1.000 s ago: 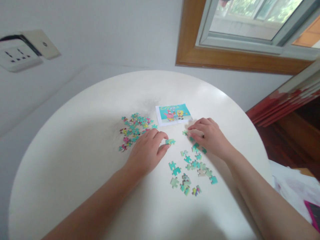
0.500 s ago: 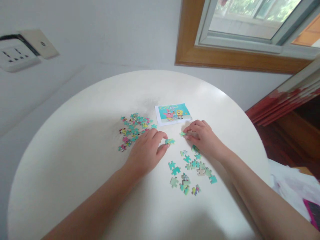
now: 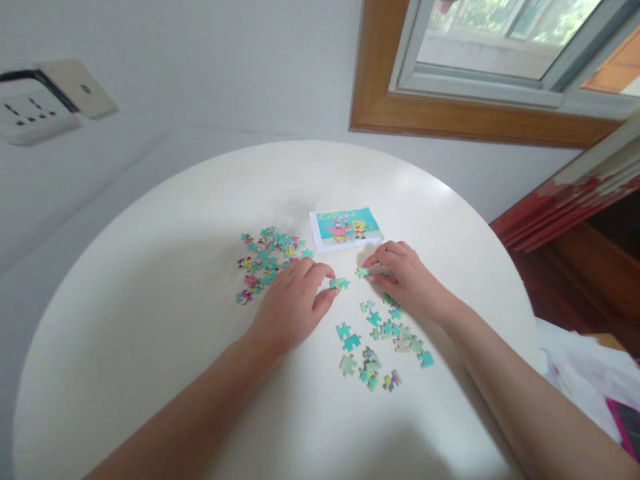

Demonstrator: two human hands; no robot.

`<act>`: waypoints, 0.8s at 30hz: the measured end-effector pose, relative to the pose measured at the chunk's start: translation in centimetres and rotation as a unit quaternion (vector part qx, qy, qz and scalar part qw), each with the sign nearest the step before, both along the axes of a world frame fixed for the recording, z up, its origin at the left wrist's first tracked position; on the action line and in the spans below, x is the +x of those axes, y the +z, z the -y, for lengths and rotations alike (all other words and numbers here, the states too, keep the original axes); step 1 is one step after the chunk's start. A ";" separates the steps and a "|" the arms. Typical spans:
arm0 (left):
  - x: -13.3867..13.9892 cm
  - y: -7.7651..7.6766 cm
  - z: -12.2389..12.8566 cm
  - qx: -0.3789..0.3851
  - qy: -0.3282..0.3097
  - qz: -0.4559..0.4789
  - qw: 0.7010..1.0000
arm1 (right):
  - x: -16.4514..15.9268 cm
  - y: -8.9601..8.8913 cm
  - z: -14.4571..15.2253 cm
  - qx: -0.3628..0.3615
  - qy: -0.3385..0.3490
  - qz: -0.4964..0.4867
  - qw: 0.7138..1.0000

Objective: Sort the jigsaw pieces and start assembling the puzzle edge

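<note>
My left hand [image 3: 295,300] rests on the table with thumb and forefinger closed at the left end of two joined puzzle pieces [image 3: 341,283], green and teal. Across a small gap, my right hand [image 3: 400,273] pinches a single light green puzzle piece [image 3: 361,272] between thumb and fingers. That piece is just right of and above the joined ones, apart from them. A cartoon reference picture [image 3: 347,227] on white paper lies beyond both hands. Left of my left hand, a heap of loose puzzle pieces [image 3: 270,257] is partly hidden by it.
Several partly joined puzzle pieces [image 3: 390,329] are spread in front of my right hand, with a lone pale green piece [image 3: 348,365] nearer me. The round white table [image 3: 150,300] meets the wall near a wooden window frame [image 3: 450,123]. A socket [image 3: 35,110] is at left.
My right hand has moved its puzzle piece slightly left and toward me, closer to the joined pieces. My left hand has stayed in place.
</note>
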State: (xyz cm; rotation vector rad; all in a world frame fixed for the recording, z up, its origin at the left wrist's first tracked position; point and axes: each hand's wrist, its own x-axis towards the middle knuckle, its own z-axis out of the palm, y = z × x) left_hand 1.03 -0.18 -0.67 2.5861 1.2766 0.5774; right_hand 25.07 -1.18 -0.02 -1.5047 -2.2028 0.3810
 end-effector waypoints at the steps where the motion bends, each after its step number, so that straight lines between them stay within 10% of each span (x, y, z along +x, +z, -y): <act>1: 0.0 0.0 0.0 0.001 0.000 0.000 1.000 | 0.0 0.0 0.0 -0.001 0.001 0.000 1.000; 24: 0.1 0.0 0.0 -0.002 0.003 -0.004 1.000 | -0.6 0.9 0.2 -0.017 -0.001 -0.055 0.998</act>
